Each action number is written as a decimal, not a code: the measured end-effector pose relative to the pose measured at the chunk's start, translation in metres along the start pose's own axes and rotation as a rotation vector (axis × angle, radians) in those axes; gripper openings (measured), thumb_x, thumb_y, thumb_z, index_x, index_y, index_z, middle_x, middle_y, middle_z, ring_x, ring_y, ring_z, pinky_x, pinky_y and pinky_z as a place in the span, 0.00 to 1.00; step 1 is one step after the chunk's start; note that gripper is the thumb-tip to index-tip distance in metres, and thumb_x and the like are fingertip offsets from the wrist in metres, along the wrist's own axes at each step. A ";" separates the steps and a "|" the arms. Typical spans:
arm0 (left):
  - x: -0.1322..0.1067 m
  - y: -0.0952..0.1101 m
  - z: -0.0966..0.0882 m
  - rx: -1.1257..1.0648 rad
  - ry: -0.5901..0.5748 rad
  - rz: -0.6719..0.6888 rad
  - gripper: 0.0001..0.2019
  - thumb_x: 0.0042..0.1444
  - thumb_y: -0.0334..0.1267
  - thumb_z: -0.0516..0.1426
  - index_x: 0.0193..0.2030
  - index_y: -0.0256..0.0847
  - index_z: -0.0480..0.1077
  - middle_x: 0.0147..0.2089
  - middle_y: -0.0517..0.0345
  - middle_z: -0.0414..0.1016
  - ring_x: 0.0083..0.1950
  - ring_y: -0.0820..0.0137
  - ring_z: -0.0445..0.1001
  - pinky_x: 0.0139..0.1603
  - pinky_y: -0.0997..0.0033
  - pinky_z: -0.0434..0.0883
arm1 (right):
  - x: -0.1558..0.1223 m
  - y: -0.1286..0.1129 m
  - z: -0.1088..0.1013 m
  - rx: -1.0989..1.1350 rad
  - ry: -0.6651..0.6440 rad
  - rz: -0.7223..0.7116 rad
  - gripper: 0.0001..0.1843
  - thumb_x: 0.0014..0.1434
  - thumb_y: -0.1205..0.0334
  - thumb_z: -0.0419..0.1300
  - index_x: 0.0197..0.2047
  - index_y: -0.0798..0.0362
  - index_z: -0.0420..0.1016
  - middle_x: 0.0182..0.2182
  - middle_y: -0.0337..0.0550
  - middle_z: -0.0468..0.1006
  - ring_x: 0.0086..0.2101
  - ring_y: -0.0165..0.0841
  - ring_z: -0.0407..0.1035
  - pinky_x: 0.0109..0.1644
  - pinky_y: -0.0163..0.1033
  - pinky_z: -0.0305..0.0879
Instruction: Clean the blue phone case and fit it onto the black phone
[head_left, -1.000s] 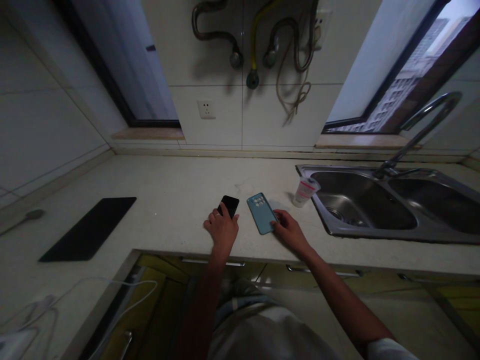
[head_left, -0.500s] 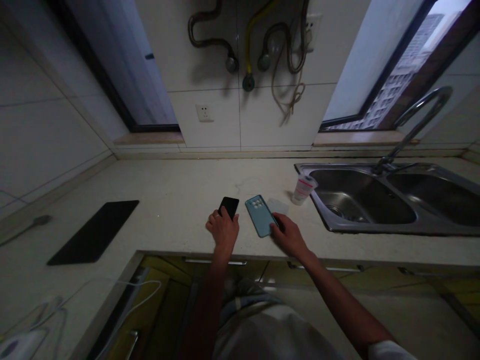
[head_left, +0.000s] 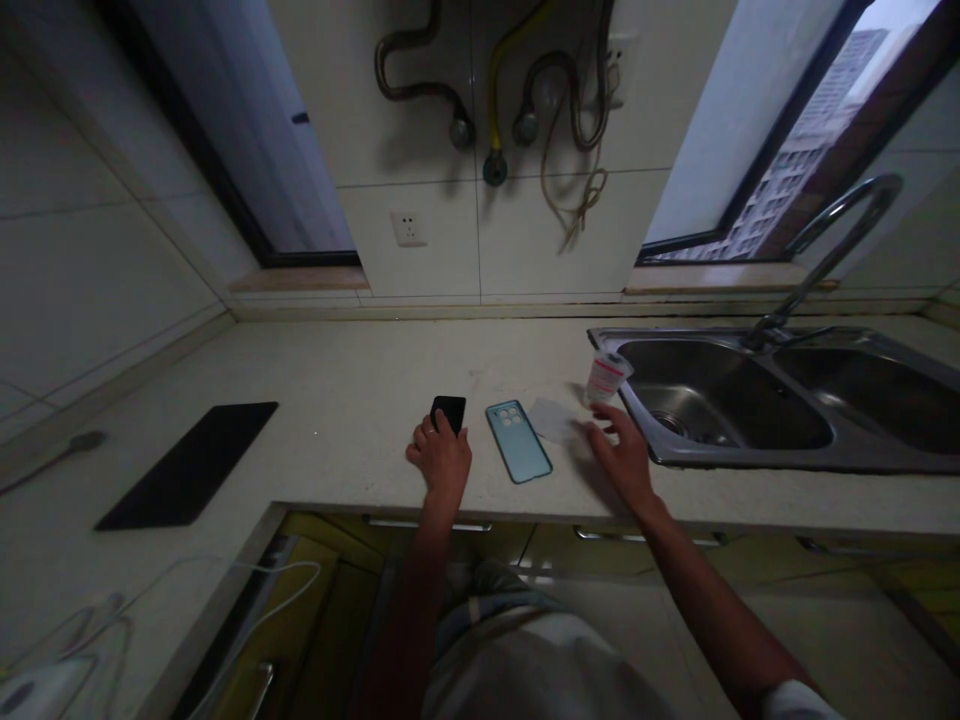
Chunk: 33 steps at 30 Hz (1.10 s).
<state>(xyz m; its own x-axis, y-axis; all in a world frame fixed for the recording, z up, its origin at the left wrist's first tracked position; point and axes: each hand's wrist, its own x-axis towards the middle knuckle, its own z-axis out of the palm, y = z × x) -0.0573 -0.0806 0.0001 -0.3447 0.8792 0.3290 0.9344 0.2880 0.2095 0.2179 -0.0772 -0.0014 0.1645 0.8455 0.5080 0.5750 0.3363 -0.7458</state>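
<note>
Left grip: The left grip (head_left: pixel 441 458) stood narrow, curled over the near end of a black phone (head_left: pixel 449 411) and holding it against the table (head_left: pixel 337 370).

Right grip: The right grip (head_left: pixel 622 458) stood wide, its fingers spread and arched above the table. It lay just beside a pale translucent sheet (head_left: pixel 553 420) and near a small plastic cup (head_left: pixel 604 378). I could not see it touching either one, and it held nothing.

Phones: The black phone lay flat, its far end showing past the left fingers. A teal-cased phone (head_left: pixel 517 441) lay on its face between the two grips, tilted slightly, its camera block upward and touching neither hand.

Sheet and cup: The sheet lay flat just beyond the teal-cased phone's right side. The cup stood upright with a pink-and-white label, close to the rim of a double steel sink (head_left: pixel 720 400).

Around the table: A black mat (head_left: pixel 187 465) lay well left of the hands. A curved metal faucet (head_left: pixel 832 250) rose behind the sink. On the tiled wall above were a white socket (head_left: pixel 408 228) and looped hoses (head_left: pixel 487 90). A white cable (head_left: pixel 262 590) ran along the lower left, too dim to trace fully.
</note>
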 end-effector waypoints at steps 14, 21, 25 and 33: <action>0.026 0.079 -0.017 -0.961 -0.160 0.332 0.23 0.62 0.41 0.57 0.63 0.38 0.64 0.64 0.40 0.68 0.61 0.59 0.70 0.59 0.57 0.70 | 0.103 0.044 0.005 0.444 -0.115 0.308 0.27 0.40 0.44 0.74 0.39 0.54 0.79 0.34 0.45 0.83 0.37 0.42 0.76 0.46 0.49 0.73; 0.049 0.132 0.008 -1.721 -0.768 -0.097 0.33 0.52 0.52 0.67 0.59 0.36 0.66 0.55 0.39 0.74 0.45 0.59 0.79 0.45 0.55 0.77 | 0.101 0.003 0.025 0.737 -0.197 0.266 0.26 0.47 0.42 0.71 0.44 0.50 0.79 0.42 0.47 0.84 0.44 0.44 0.78 0.46 0.48 0.76; 0.057 0.132 0.021 -1.920 -0.732 -0.141 0.24 0.51 0.50 0.68 0.47 0.35 0.72 0.47 0.47 0.78 0.43 0.65 0.80 0.49 0.58 0.77 | 0.099 -0.010 0.043 0.821 -0.202 0.310 0.26 0.46 0.40 0.70 0.42 0.48 0.76 0.46 0.46 0.83 0.49 0.45 0.76 0.50 0.49 0.76; 0.062 0.119 0.053 -1.985 -0.662 -0.327 0.23 0.52 0.53 0.66 0.42 0.33 0.71 0.39 0.46 0.80 0.42 0.62 0.81 0.50 0.56 0.77 | 0.089 -0.005 0.053 0.626 -0.197 0.308 0.32 0.46 0.41 0.71 0.50 0.52 0.77 0.47 0.48 0.82 0.45 0.43 0.77 0.54 0.49 0.74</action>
<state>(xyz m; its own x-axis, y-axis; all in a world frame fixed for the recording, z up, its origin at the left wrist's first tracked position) 0.0377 0.0284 -0.0035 0.0551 0.9919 -0.1144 -0.6112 0.1242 0.7817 0.1873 0.0189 0.0244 0.0636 0.9793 0.1919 -0.0505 0.1952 -0.9795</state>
